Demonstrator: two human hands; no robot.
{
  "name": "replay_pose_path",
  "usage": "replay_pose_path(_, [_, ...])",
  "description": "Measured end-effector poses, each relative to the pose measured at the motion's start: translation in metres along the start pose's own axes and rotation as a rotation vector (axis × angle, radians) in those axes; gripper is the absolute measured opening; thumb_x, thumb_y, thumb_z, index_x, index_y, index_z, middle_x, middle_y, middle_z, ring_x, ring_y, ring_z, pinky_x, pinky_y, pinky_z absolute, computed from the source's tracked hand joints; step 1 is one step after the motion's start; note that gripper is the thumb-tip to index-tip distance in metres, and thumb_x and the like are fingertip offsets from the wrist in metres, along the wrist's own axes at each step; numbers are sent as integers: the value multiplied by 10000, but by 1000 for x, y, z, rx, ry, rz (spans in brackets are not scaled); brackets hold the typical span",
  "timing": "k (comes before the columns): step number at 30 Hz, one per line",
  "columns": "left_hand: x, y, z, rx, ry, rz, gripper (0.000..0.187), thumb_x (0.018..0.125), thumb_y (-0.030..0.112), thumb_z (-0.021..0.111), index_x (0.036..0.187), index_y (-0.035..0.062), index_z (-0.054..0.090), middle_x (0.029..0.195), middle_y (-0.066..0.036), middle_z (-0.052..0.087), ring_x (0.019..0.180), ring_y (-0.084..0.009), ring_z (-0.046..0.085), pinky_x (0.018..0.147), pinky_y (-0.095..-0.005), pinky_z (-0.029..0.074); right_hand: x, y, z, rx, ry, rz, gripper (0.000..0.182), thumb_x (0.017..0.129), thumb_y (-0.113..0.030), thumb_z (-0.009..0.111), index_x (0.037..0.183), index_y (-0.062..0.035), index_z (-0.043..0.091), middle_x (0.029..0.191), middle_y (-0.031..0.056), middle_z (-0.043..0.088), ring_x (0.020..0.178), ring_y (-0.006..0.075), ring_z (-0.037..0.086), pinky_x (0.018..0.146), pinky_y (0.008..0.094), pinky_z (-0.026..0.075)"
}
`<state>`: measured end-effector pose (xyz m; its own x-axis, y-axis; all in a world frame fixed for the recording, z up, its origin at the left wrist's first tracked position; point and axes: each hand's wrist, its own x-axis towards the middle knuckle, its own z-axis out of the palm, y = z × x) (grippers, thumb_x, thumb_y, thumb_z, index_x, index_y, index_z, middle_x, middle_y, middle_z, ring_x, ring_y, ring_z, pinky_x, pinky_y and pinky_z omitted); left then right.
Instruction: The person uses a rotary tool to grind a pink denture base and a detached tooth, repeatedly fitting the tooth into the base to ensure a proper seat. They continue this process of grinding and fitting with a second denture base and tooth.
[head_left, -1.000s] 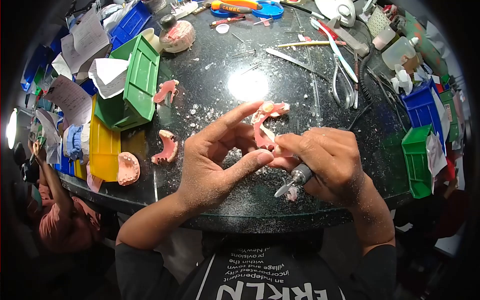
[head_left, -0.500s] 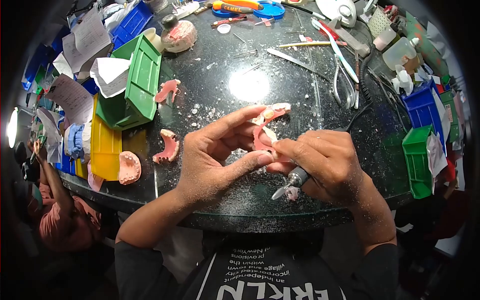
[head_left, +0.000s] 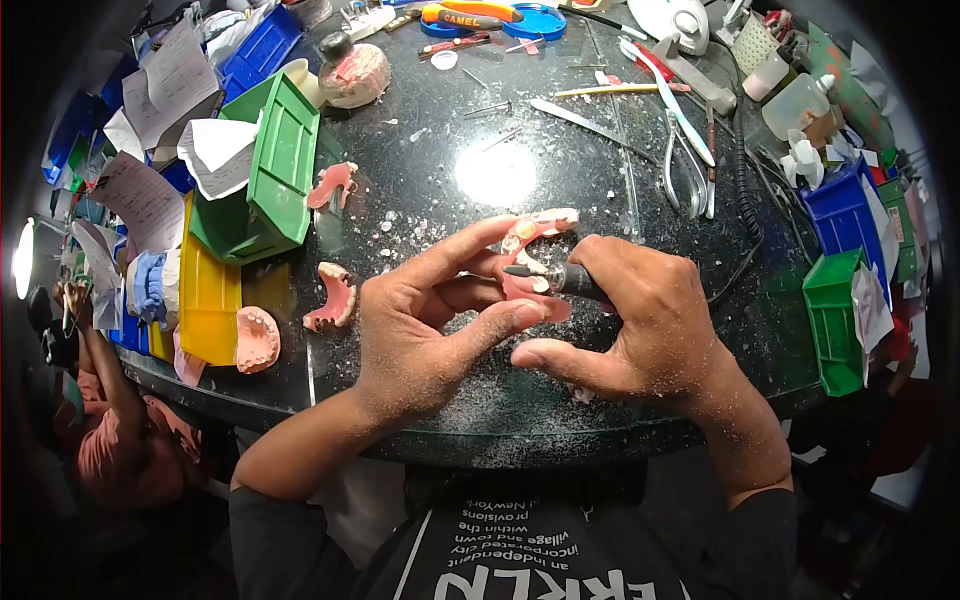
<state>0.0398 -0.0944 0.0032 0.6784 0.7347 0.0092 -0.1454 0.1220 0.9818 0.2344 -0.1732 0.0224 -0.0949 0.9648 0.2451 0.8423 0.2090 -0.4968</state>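
Between its thumb and fingers, my left hand (head_left: pixel 430 310) holds a pink denture piece (head_left: pixel 545 222) with pale teeth above the dusty bench. My right hand (head_left: pixel 645 325) grips a rotary handpiece (head_left: pixel 582 281) under its curled fingers, thumb stretched out apart. The handpiece's dark, pointed tip lies at the denture, over its inner side; whether it touches cannot be made out. To the left on the bench lie a pink denture (head_left: pixel 332 297), another pink piece (head_left: pixel 332 187) and a pink model with teeth (head_left: pixel 258 339).
Green (head_left: pixel 283 165) and yellow bins (head_left: pixel 210 295) stand at the left, another green bin (head_left: pixel 835 325) at the right. Pliers (head_left: pixel 686 165), a toothbrush (head_left: pixel 680 110) and a metal blade (head_left: pixel 590 128) lie behind my hands. A co-worker (head_left: pixel 130 430) is at the far left.
The handpiece has turned from pointing down toward me to pointing left at the denture. My right thumb has moved away from the denture. My left hand has barely moved.
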Motion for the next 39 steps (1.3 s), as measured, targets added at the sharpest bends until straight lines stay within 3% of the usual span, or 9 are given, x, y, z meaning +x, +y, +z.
replay_pose_path(3, [-1,-3,0,40,-14,44,552,851,-55,706,1361,-55,493,1083,-150,664,954,-236,713,870,-298,568,2,-1,0,-42,0,39,591,715,-554,803,828,-26,563,690,125,560,571,292,596,532,382,462])
replay_pose_path(6, [0,-3,0,50,-17,63,538,853,-54,705,1352,-54,505,1095,-156,660,956,-225,710,868,-296,568,-1,-2,0,-121,-53,24,651,767,-657,702,733,-23,560,608,126,577,511,261,618,480,377,496])
replay_pose_path(9, [-1,-5,-2,123,-28,80,524,853,-55,704,1344,-50,519,1104,-157,658,961,-203,703,866,-290,566,2,0,-1,-94,51,-2,648,763,-657,700,703,-29,551,583,119,568,500,263,616,473,386,491])
replay_pose_path(24, [-1,-7,-2,160,-29,94,532,831,-73,713,1333,-42,537,1068,-137,663,950,-174,691,862,-286,565,1,1,-1,-111,15,31,664,750,-679,696,672,-39,536,572,114,558,486,254,605,469,384,489])
replay_pose_path(27, [0,-7,-3,178,-45,105,520,838,-76,701,1330,-45,537,1076,-142,662,946,-179,695,862,-287,566,-1,1,-2,-96,-50,69,577,711,-565,778,741,-38,546,618,113,532,517,267,579,504,383,458])
replay_pose_path(30, [-1,-6,-2,182,-38,97,508,845,-77,691,1329,-46,538,1074,-140,660,938,-179,696,862,-285,566,1,1,-1,-117,0,32,667,748,-681,696,669,-39,535,572,109,560,485,248,605,467,378,486])
replay_pose_path(39, [0,-6,-4,86,-69,36,498,861,-62,685,1332,-55,526,1117,-157,653,963,-205,702,873,-294,569,0,3,1,-104,35,13,647,757,-671,691,680,-42,560,572,107,567,486,241,607,472,380,486])
